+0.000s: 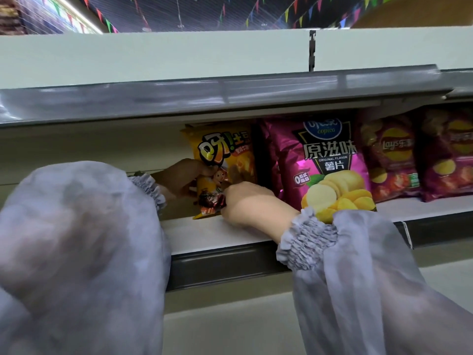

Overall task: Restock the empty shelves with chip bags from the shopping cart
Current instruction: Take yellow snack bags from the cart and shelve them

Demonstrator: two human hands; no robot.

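The person holds a yellow chip bag upright on the middle shelf, at the left end of a row of bags. The left hand reaches in from the left, and its fingers are clamped on the bag's left edge about halfway up. The right hand comes in from the lower right with its wrist resting on the shelf board. Its fingers are curled together onto the bag's bottom corner, where the foil is crumpled and dark. The fingertips themselves are hidden behind the back of the hand. The bag's base touches the shelf board near its front edge.

Just to the right stands a large purple chip bag with potato slices printed on it, partly covered at the bottom by the right sleeve. Further right are two red chip bags, side by side and leaning back slightly. The left sleeve is pale grey and fills the lower left of the view. Above the bags runs the grey front rail of the upper shelf. Coloured flags hang from the ceiling.
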